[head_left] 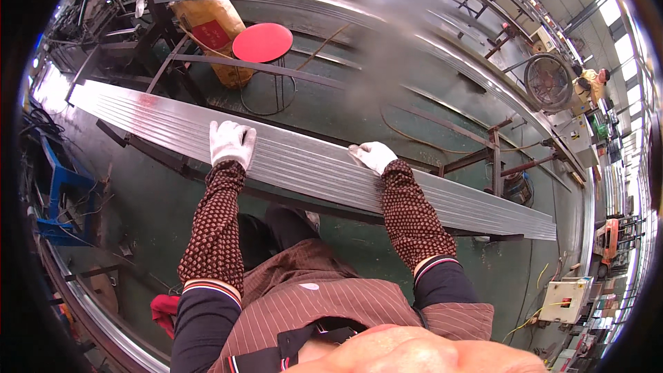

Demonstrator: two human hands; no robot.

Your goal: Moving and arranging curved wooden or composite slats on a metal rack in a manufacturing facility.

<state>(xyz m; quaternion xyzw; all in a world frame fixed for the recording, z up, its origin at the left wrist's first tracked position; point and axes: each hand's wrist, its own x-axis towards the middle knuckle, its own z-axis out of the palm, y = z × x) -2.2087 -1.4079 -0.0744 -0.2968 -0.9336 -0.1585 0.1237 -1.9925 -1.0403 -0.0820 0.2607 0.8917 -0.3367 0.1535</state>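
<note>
Metal strips are being touched from above by the left hand and the right hand, both gloved, in a long silvery row that is running well beyond the fingers on either side and is being carried on a dark frame below them. The left fingers are being laid forward across the strips, slightly parted and bent; the right ones are being curled near the far edge, and whether anything is being gripped there cannot be told. Laying-out is being judged as done, since the strips are lying closely alongside one another (a reddish patch is showing to the left of the fingers, perhaps only a reflection). Handling is being judged as unfinished while both hands are resting there; how much is being left cannot be told, no binding being seen near the fingers.
</note>
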